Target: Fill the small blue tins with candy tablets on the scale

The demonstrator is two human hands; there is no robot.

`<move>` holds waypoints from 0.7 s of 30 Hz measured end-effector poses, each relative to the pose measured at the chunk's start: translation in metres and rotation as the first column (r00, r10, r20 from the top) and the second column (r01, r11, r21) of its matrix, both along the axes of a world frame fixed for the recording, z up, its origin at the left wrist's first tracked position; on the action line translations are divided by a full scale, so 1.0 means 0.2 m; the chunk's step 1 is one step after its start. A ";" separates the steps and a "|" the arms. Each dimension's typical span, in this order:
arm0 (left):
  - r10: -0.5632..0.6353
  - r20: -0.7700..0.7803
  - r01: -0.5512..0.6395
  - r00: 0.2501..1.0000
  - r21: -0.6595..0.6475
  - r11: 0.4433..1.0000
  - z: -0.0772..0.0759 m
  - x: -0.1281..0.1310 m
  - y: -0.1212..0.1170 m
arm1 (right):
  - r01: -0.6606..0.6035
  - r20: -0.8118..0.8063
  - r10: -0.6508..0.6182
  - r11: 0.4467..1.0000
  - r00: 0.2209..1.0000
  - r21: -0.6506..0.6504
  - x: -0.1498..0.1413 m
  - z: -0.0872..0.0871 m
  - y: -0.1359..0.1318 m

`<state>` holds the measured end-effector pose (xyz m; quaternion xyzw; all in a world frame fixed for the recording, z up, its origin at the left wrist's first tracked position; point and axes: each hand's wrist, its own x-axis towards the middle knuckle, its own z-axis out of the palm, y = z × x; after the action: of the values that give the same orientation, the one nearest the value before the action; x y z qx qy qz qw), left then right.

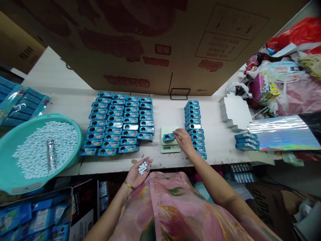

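My left hand (136, 174) lies palm up at the table's front edge, fingers slightly curled round a small pile of white tablets (142, 168). Over a pale green digital scale (170, 149), my right hand (184, 140) pinches the right end of a small blue box (169, 137) with a round dark hole. Whether the box rests on the scale's plate or hovers just above it, I cannot tell. Rows of like blue boxes (115, 124) stand left of the scale. Another single column of blue boxes (194, 122) runs just right of my right hand.
A turquoise basin (77, 134) of white tablets, with a metal scoop-like cylinder (51, 155) in it, stands at left. A big cardboard box (150, 43) closes off the back. At right are stacked white cards (237, 110), a few blue boxes (247, 141), a shiny sheet (283, 134) and bags.
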<state>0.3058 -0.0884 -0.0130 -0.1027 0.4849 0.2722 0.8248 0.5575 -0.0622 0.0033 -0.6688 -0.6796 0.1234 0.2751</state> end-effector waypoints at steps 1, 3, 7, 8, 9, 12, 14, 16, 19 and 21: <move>0.012 0.004 -0.012 1.000 0.002 1.000 0.00 0.00 0.00 | 0.018 -0.020 -0.018 1.000 1.000 0.003 0.02 0.00 0.00; 0.039 0.014 -0.039 0.999 0.005 0.999 0.00 0.00 0.00 | 0.037 -0.053 -0.038 0.999 0.998 -0.011 0.06 -0.01 -0.01; 0.074 0.024 -0.074 0.997 -0.003 0.997 -0.01 0.00 0.00 | 0.011 -0.069 -0.017 0.997 0.997 -0.081 0.10 -0.03 -0.04; 0.078 0.020 -0.077 0.997 -0.009 0.997 -0.01 0.00 0.00 | -0.006 -0.067 -0.001 0.995 0.998 -0.096 0.10 -0.03 -0.05; 0.078 0.017 -0.078 0.997 -0.015 0.997 -0.01 0.00 0.00 | -0.023 -0.064 0.016 0.994 0.998 -0.109 0.09 -0.04 -0.05; 0.065 0.008 -0.065 0.998 -0.018 0.998 0.00 0.01 0.01 | -0.051 -0.050 0.045 0.990 0.998 -0.135 0.08 -0.04 -0.04; 0.058 0.011 -0.058 0.998 -0.007 0.998 0.01 0.01 0.02 | -0.054 -0.038 0.049 0.988 0.998 -0.141 0.07 -0.05 -0.04; 0.056 0.022 -0.056 0.998 0.008 0.998 0.01 0.01 0.02 | -0.058 -0.028 0.055 0.990 0.998 -0.125 0.06 -0.04 -0.03; 0.055 0.045 -0.056 0.997 0.020 0.998 0.01 0.01 0.03 | -0.053 -0.012 0.053 0.996 0.999 -0.072 0.04 -0.01 -0.03; 0.055 0.051 -0.056 0.997 0.014 0.998 0.01 0.01 0.03 | -0.035 0.002 0.035 0.998 0.999 -0.043 0.02 0.01 -0.04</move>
<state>0.3087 -0.0824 -0.0102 -0.1166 0.4586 0.2959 0.8298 0.5614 -0.0702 0.0062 -0.6628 -0.6886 0.1417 0.2576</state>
